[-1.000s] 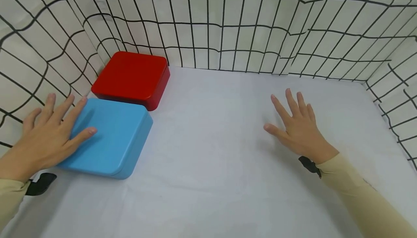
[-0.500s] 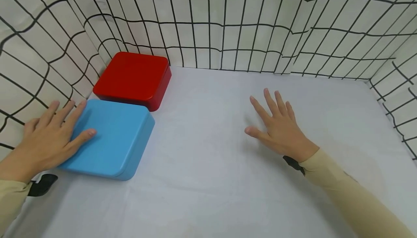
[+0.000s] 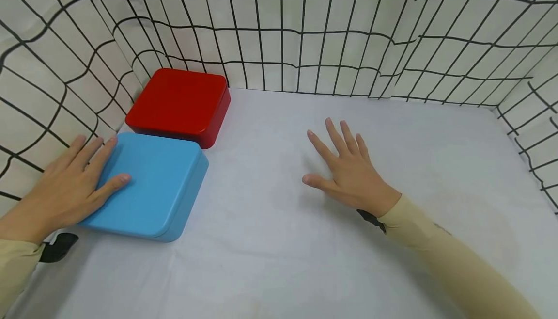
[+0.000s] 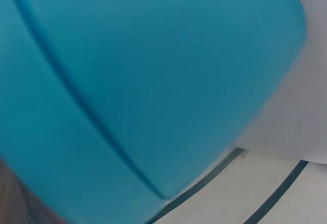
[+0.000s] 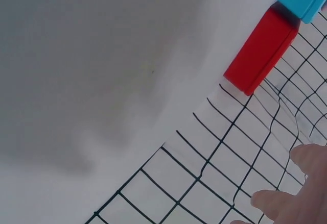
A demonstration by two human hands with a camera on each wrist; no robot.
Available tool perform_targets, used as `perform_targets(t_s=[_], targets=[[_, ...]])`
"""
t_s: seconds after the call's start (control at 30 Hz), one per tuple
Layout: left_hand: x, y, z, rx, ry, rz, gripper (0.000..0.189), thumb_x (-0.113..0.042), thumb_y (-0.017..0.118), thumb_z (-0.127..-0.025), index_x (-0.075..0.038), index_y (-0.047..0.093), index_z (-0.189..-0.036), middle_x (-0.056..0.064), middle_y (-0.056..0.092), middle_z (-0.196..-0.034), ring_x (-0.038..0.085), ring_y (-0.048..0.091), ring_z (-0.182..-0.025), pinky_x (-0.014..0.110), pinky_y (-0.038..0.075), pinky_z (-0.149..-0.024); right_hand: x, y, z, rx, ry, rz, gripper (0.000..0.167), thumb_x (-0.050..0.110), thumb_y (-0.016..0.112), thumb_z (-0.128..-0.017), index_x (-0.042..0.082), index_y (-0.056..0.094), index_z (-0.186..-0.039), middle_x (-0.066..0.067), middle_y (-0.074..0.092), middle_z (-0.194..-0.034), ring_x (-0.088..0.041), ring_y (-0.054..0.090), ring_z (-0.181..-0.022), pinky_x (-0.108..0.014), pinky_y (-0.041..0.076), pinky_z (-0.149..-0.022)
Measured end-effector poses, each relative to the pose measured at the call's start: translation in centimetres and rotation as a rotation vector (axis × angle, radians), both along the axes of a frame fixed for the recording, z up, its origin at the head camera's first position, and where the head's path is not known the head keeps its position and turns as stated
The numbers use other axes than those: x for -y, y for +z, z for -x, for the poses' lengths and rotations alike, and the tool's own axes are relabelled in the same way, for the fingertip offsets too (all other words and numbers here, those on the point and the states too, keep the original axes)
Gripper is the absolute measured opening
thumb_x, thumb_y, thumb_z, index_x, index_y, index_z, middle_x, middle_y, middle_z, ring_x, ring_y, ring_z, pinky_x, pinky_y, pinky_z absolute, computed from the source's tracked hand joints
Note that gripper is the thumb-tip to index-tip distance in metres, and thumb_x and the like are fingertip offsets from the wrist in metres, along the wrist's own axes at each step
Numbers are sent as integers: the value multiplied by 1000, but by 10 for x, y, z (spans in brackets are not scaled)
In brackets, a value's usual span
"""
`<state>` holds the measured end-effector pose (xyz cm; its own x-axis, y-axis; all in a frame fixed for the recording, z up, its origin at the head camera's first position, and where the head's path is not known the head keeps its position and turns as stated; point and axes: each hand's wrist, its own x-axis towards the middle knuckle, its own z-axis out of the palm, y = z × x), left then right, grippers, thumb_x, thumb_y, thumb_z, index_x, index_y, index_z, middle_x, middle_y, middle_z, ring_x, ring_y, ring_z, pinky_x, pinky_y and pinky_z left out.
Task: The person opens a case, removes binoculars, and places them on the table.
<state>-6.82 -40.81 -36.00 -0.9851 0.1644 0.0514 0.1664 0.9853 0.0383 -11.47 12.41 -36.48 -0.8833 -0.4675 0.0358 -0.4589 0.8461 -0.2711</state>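
A light blue box with rounded corners lies flat at the left, and my left hand is over its left edge, fingers extended and spread. That same blue box fills most of the left wrist view. Just behind it sits a red box of similar shape, its front edge close to the blue one; whether they touch is unclear. My right hand, fingers spread, hovers over the white surface and holds nothing. In the right wrist view its fingertips show low at the right, below the red box.
A white cloth-like surface spreads beneath everything. Black wire grid panels backed with white stand at the rear, left and right. The red box sits near the back left corner of the grid.
My right hand has moved left across the white surface, fingers still spread. The left hand and both boxes keep their places, apart from a slight shift of the whole view.
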Motion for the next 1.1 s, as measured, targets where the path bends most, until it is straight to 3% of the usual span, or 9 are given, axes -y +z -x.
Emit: perform_targets(t_s=[0.13,0.3,0.6,0.87,1.1], targets=[[1,-2,0,-5,-11,-14,85,-53,42,-107,-4,6,-165,38,22,-163,56,0,-158,59,-6,-130,11,-1,-1,5,23,10,88,75,49,-95,45,4,-164,0,-13,-176,-36,-14,-164,-71,3,-127],[2,0,1,14,3,-38,89,-52,44,-107,4,4,-163,40,20,-163,57,0,-157,61,-5,-129,25,-2,-2,2,50,14,87,75,48,-96,45,3,-164,-1,-12,-176,-37,-11,-164,-71,6,-127],[1,2,5,38,-15,-56,89,-48,50,-106,12,11,-160,41,26,-159,59,25,-145,65,9,-129,56,-4,-4,1,117,38,86,82,35,-95,44,1,-164,-2,-9,-176,-35,-11,-165,-70,7,-128],[-2,4,11,11,-26,15,91,-52,52,-103,19,26,-153,43,39,-145,59,34,-130,73,31,-112,84,-5,-5,13,153,77,88,76,44,-96,42,1,-165,-3,-2,-177,-34,-7,-165,-71,8,-127],[0,3,11,33,7,44,96,-58,52,-101,23,30,-148,47,42,-138,61,36,-123,73,34,-106,113,-6,-7,45,179,83,92,77,43,-95,35,2,-167,0,-5,-177,-32,-5,-165,-69,9,-128]])
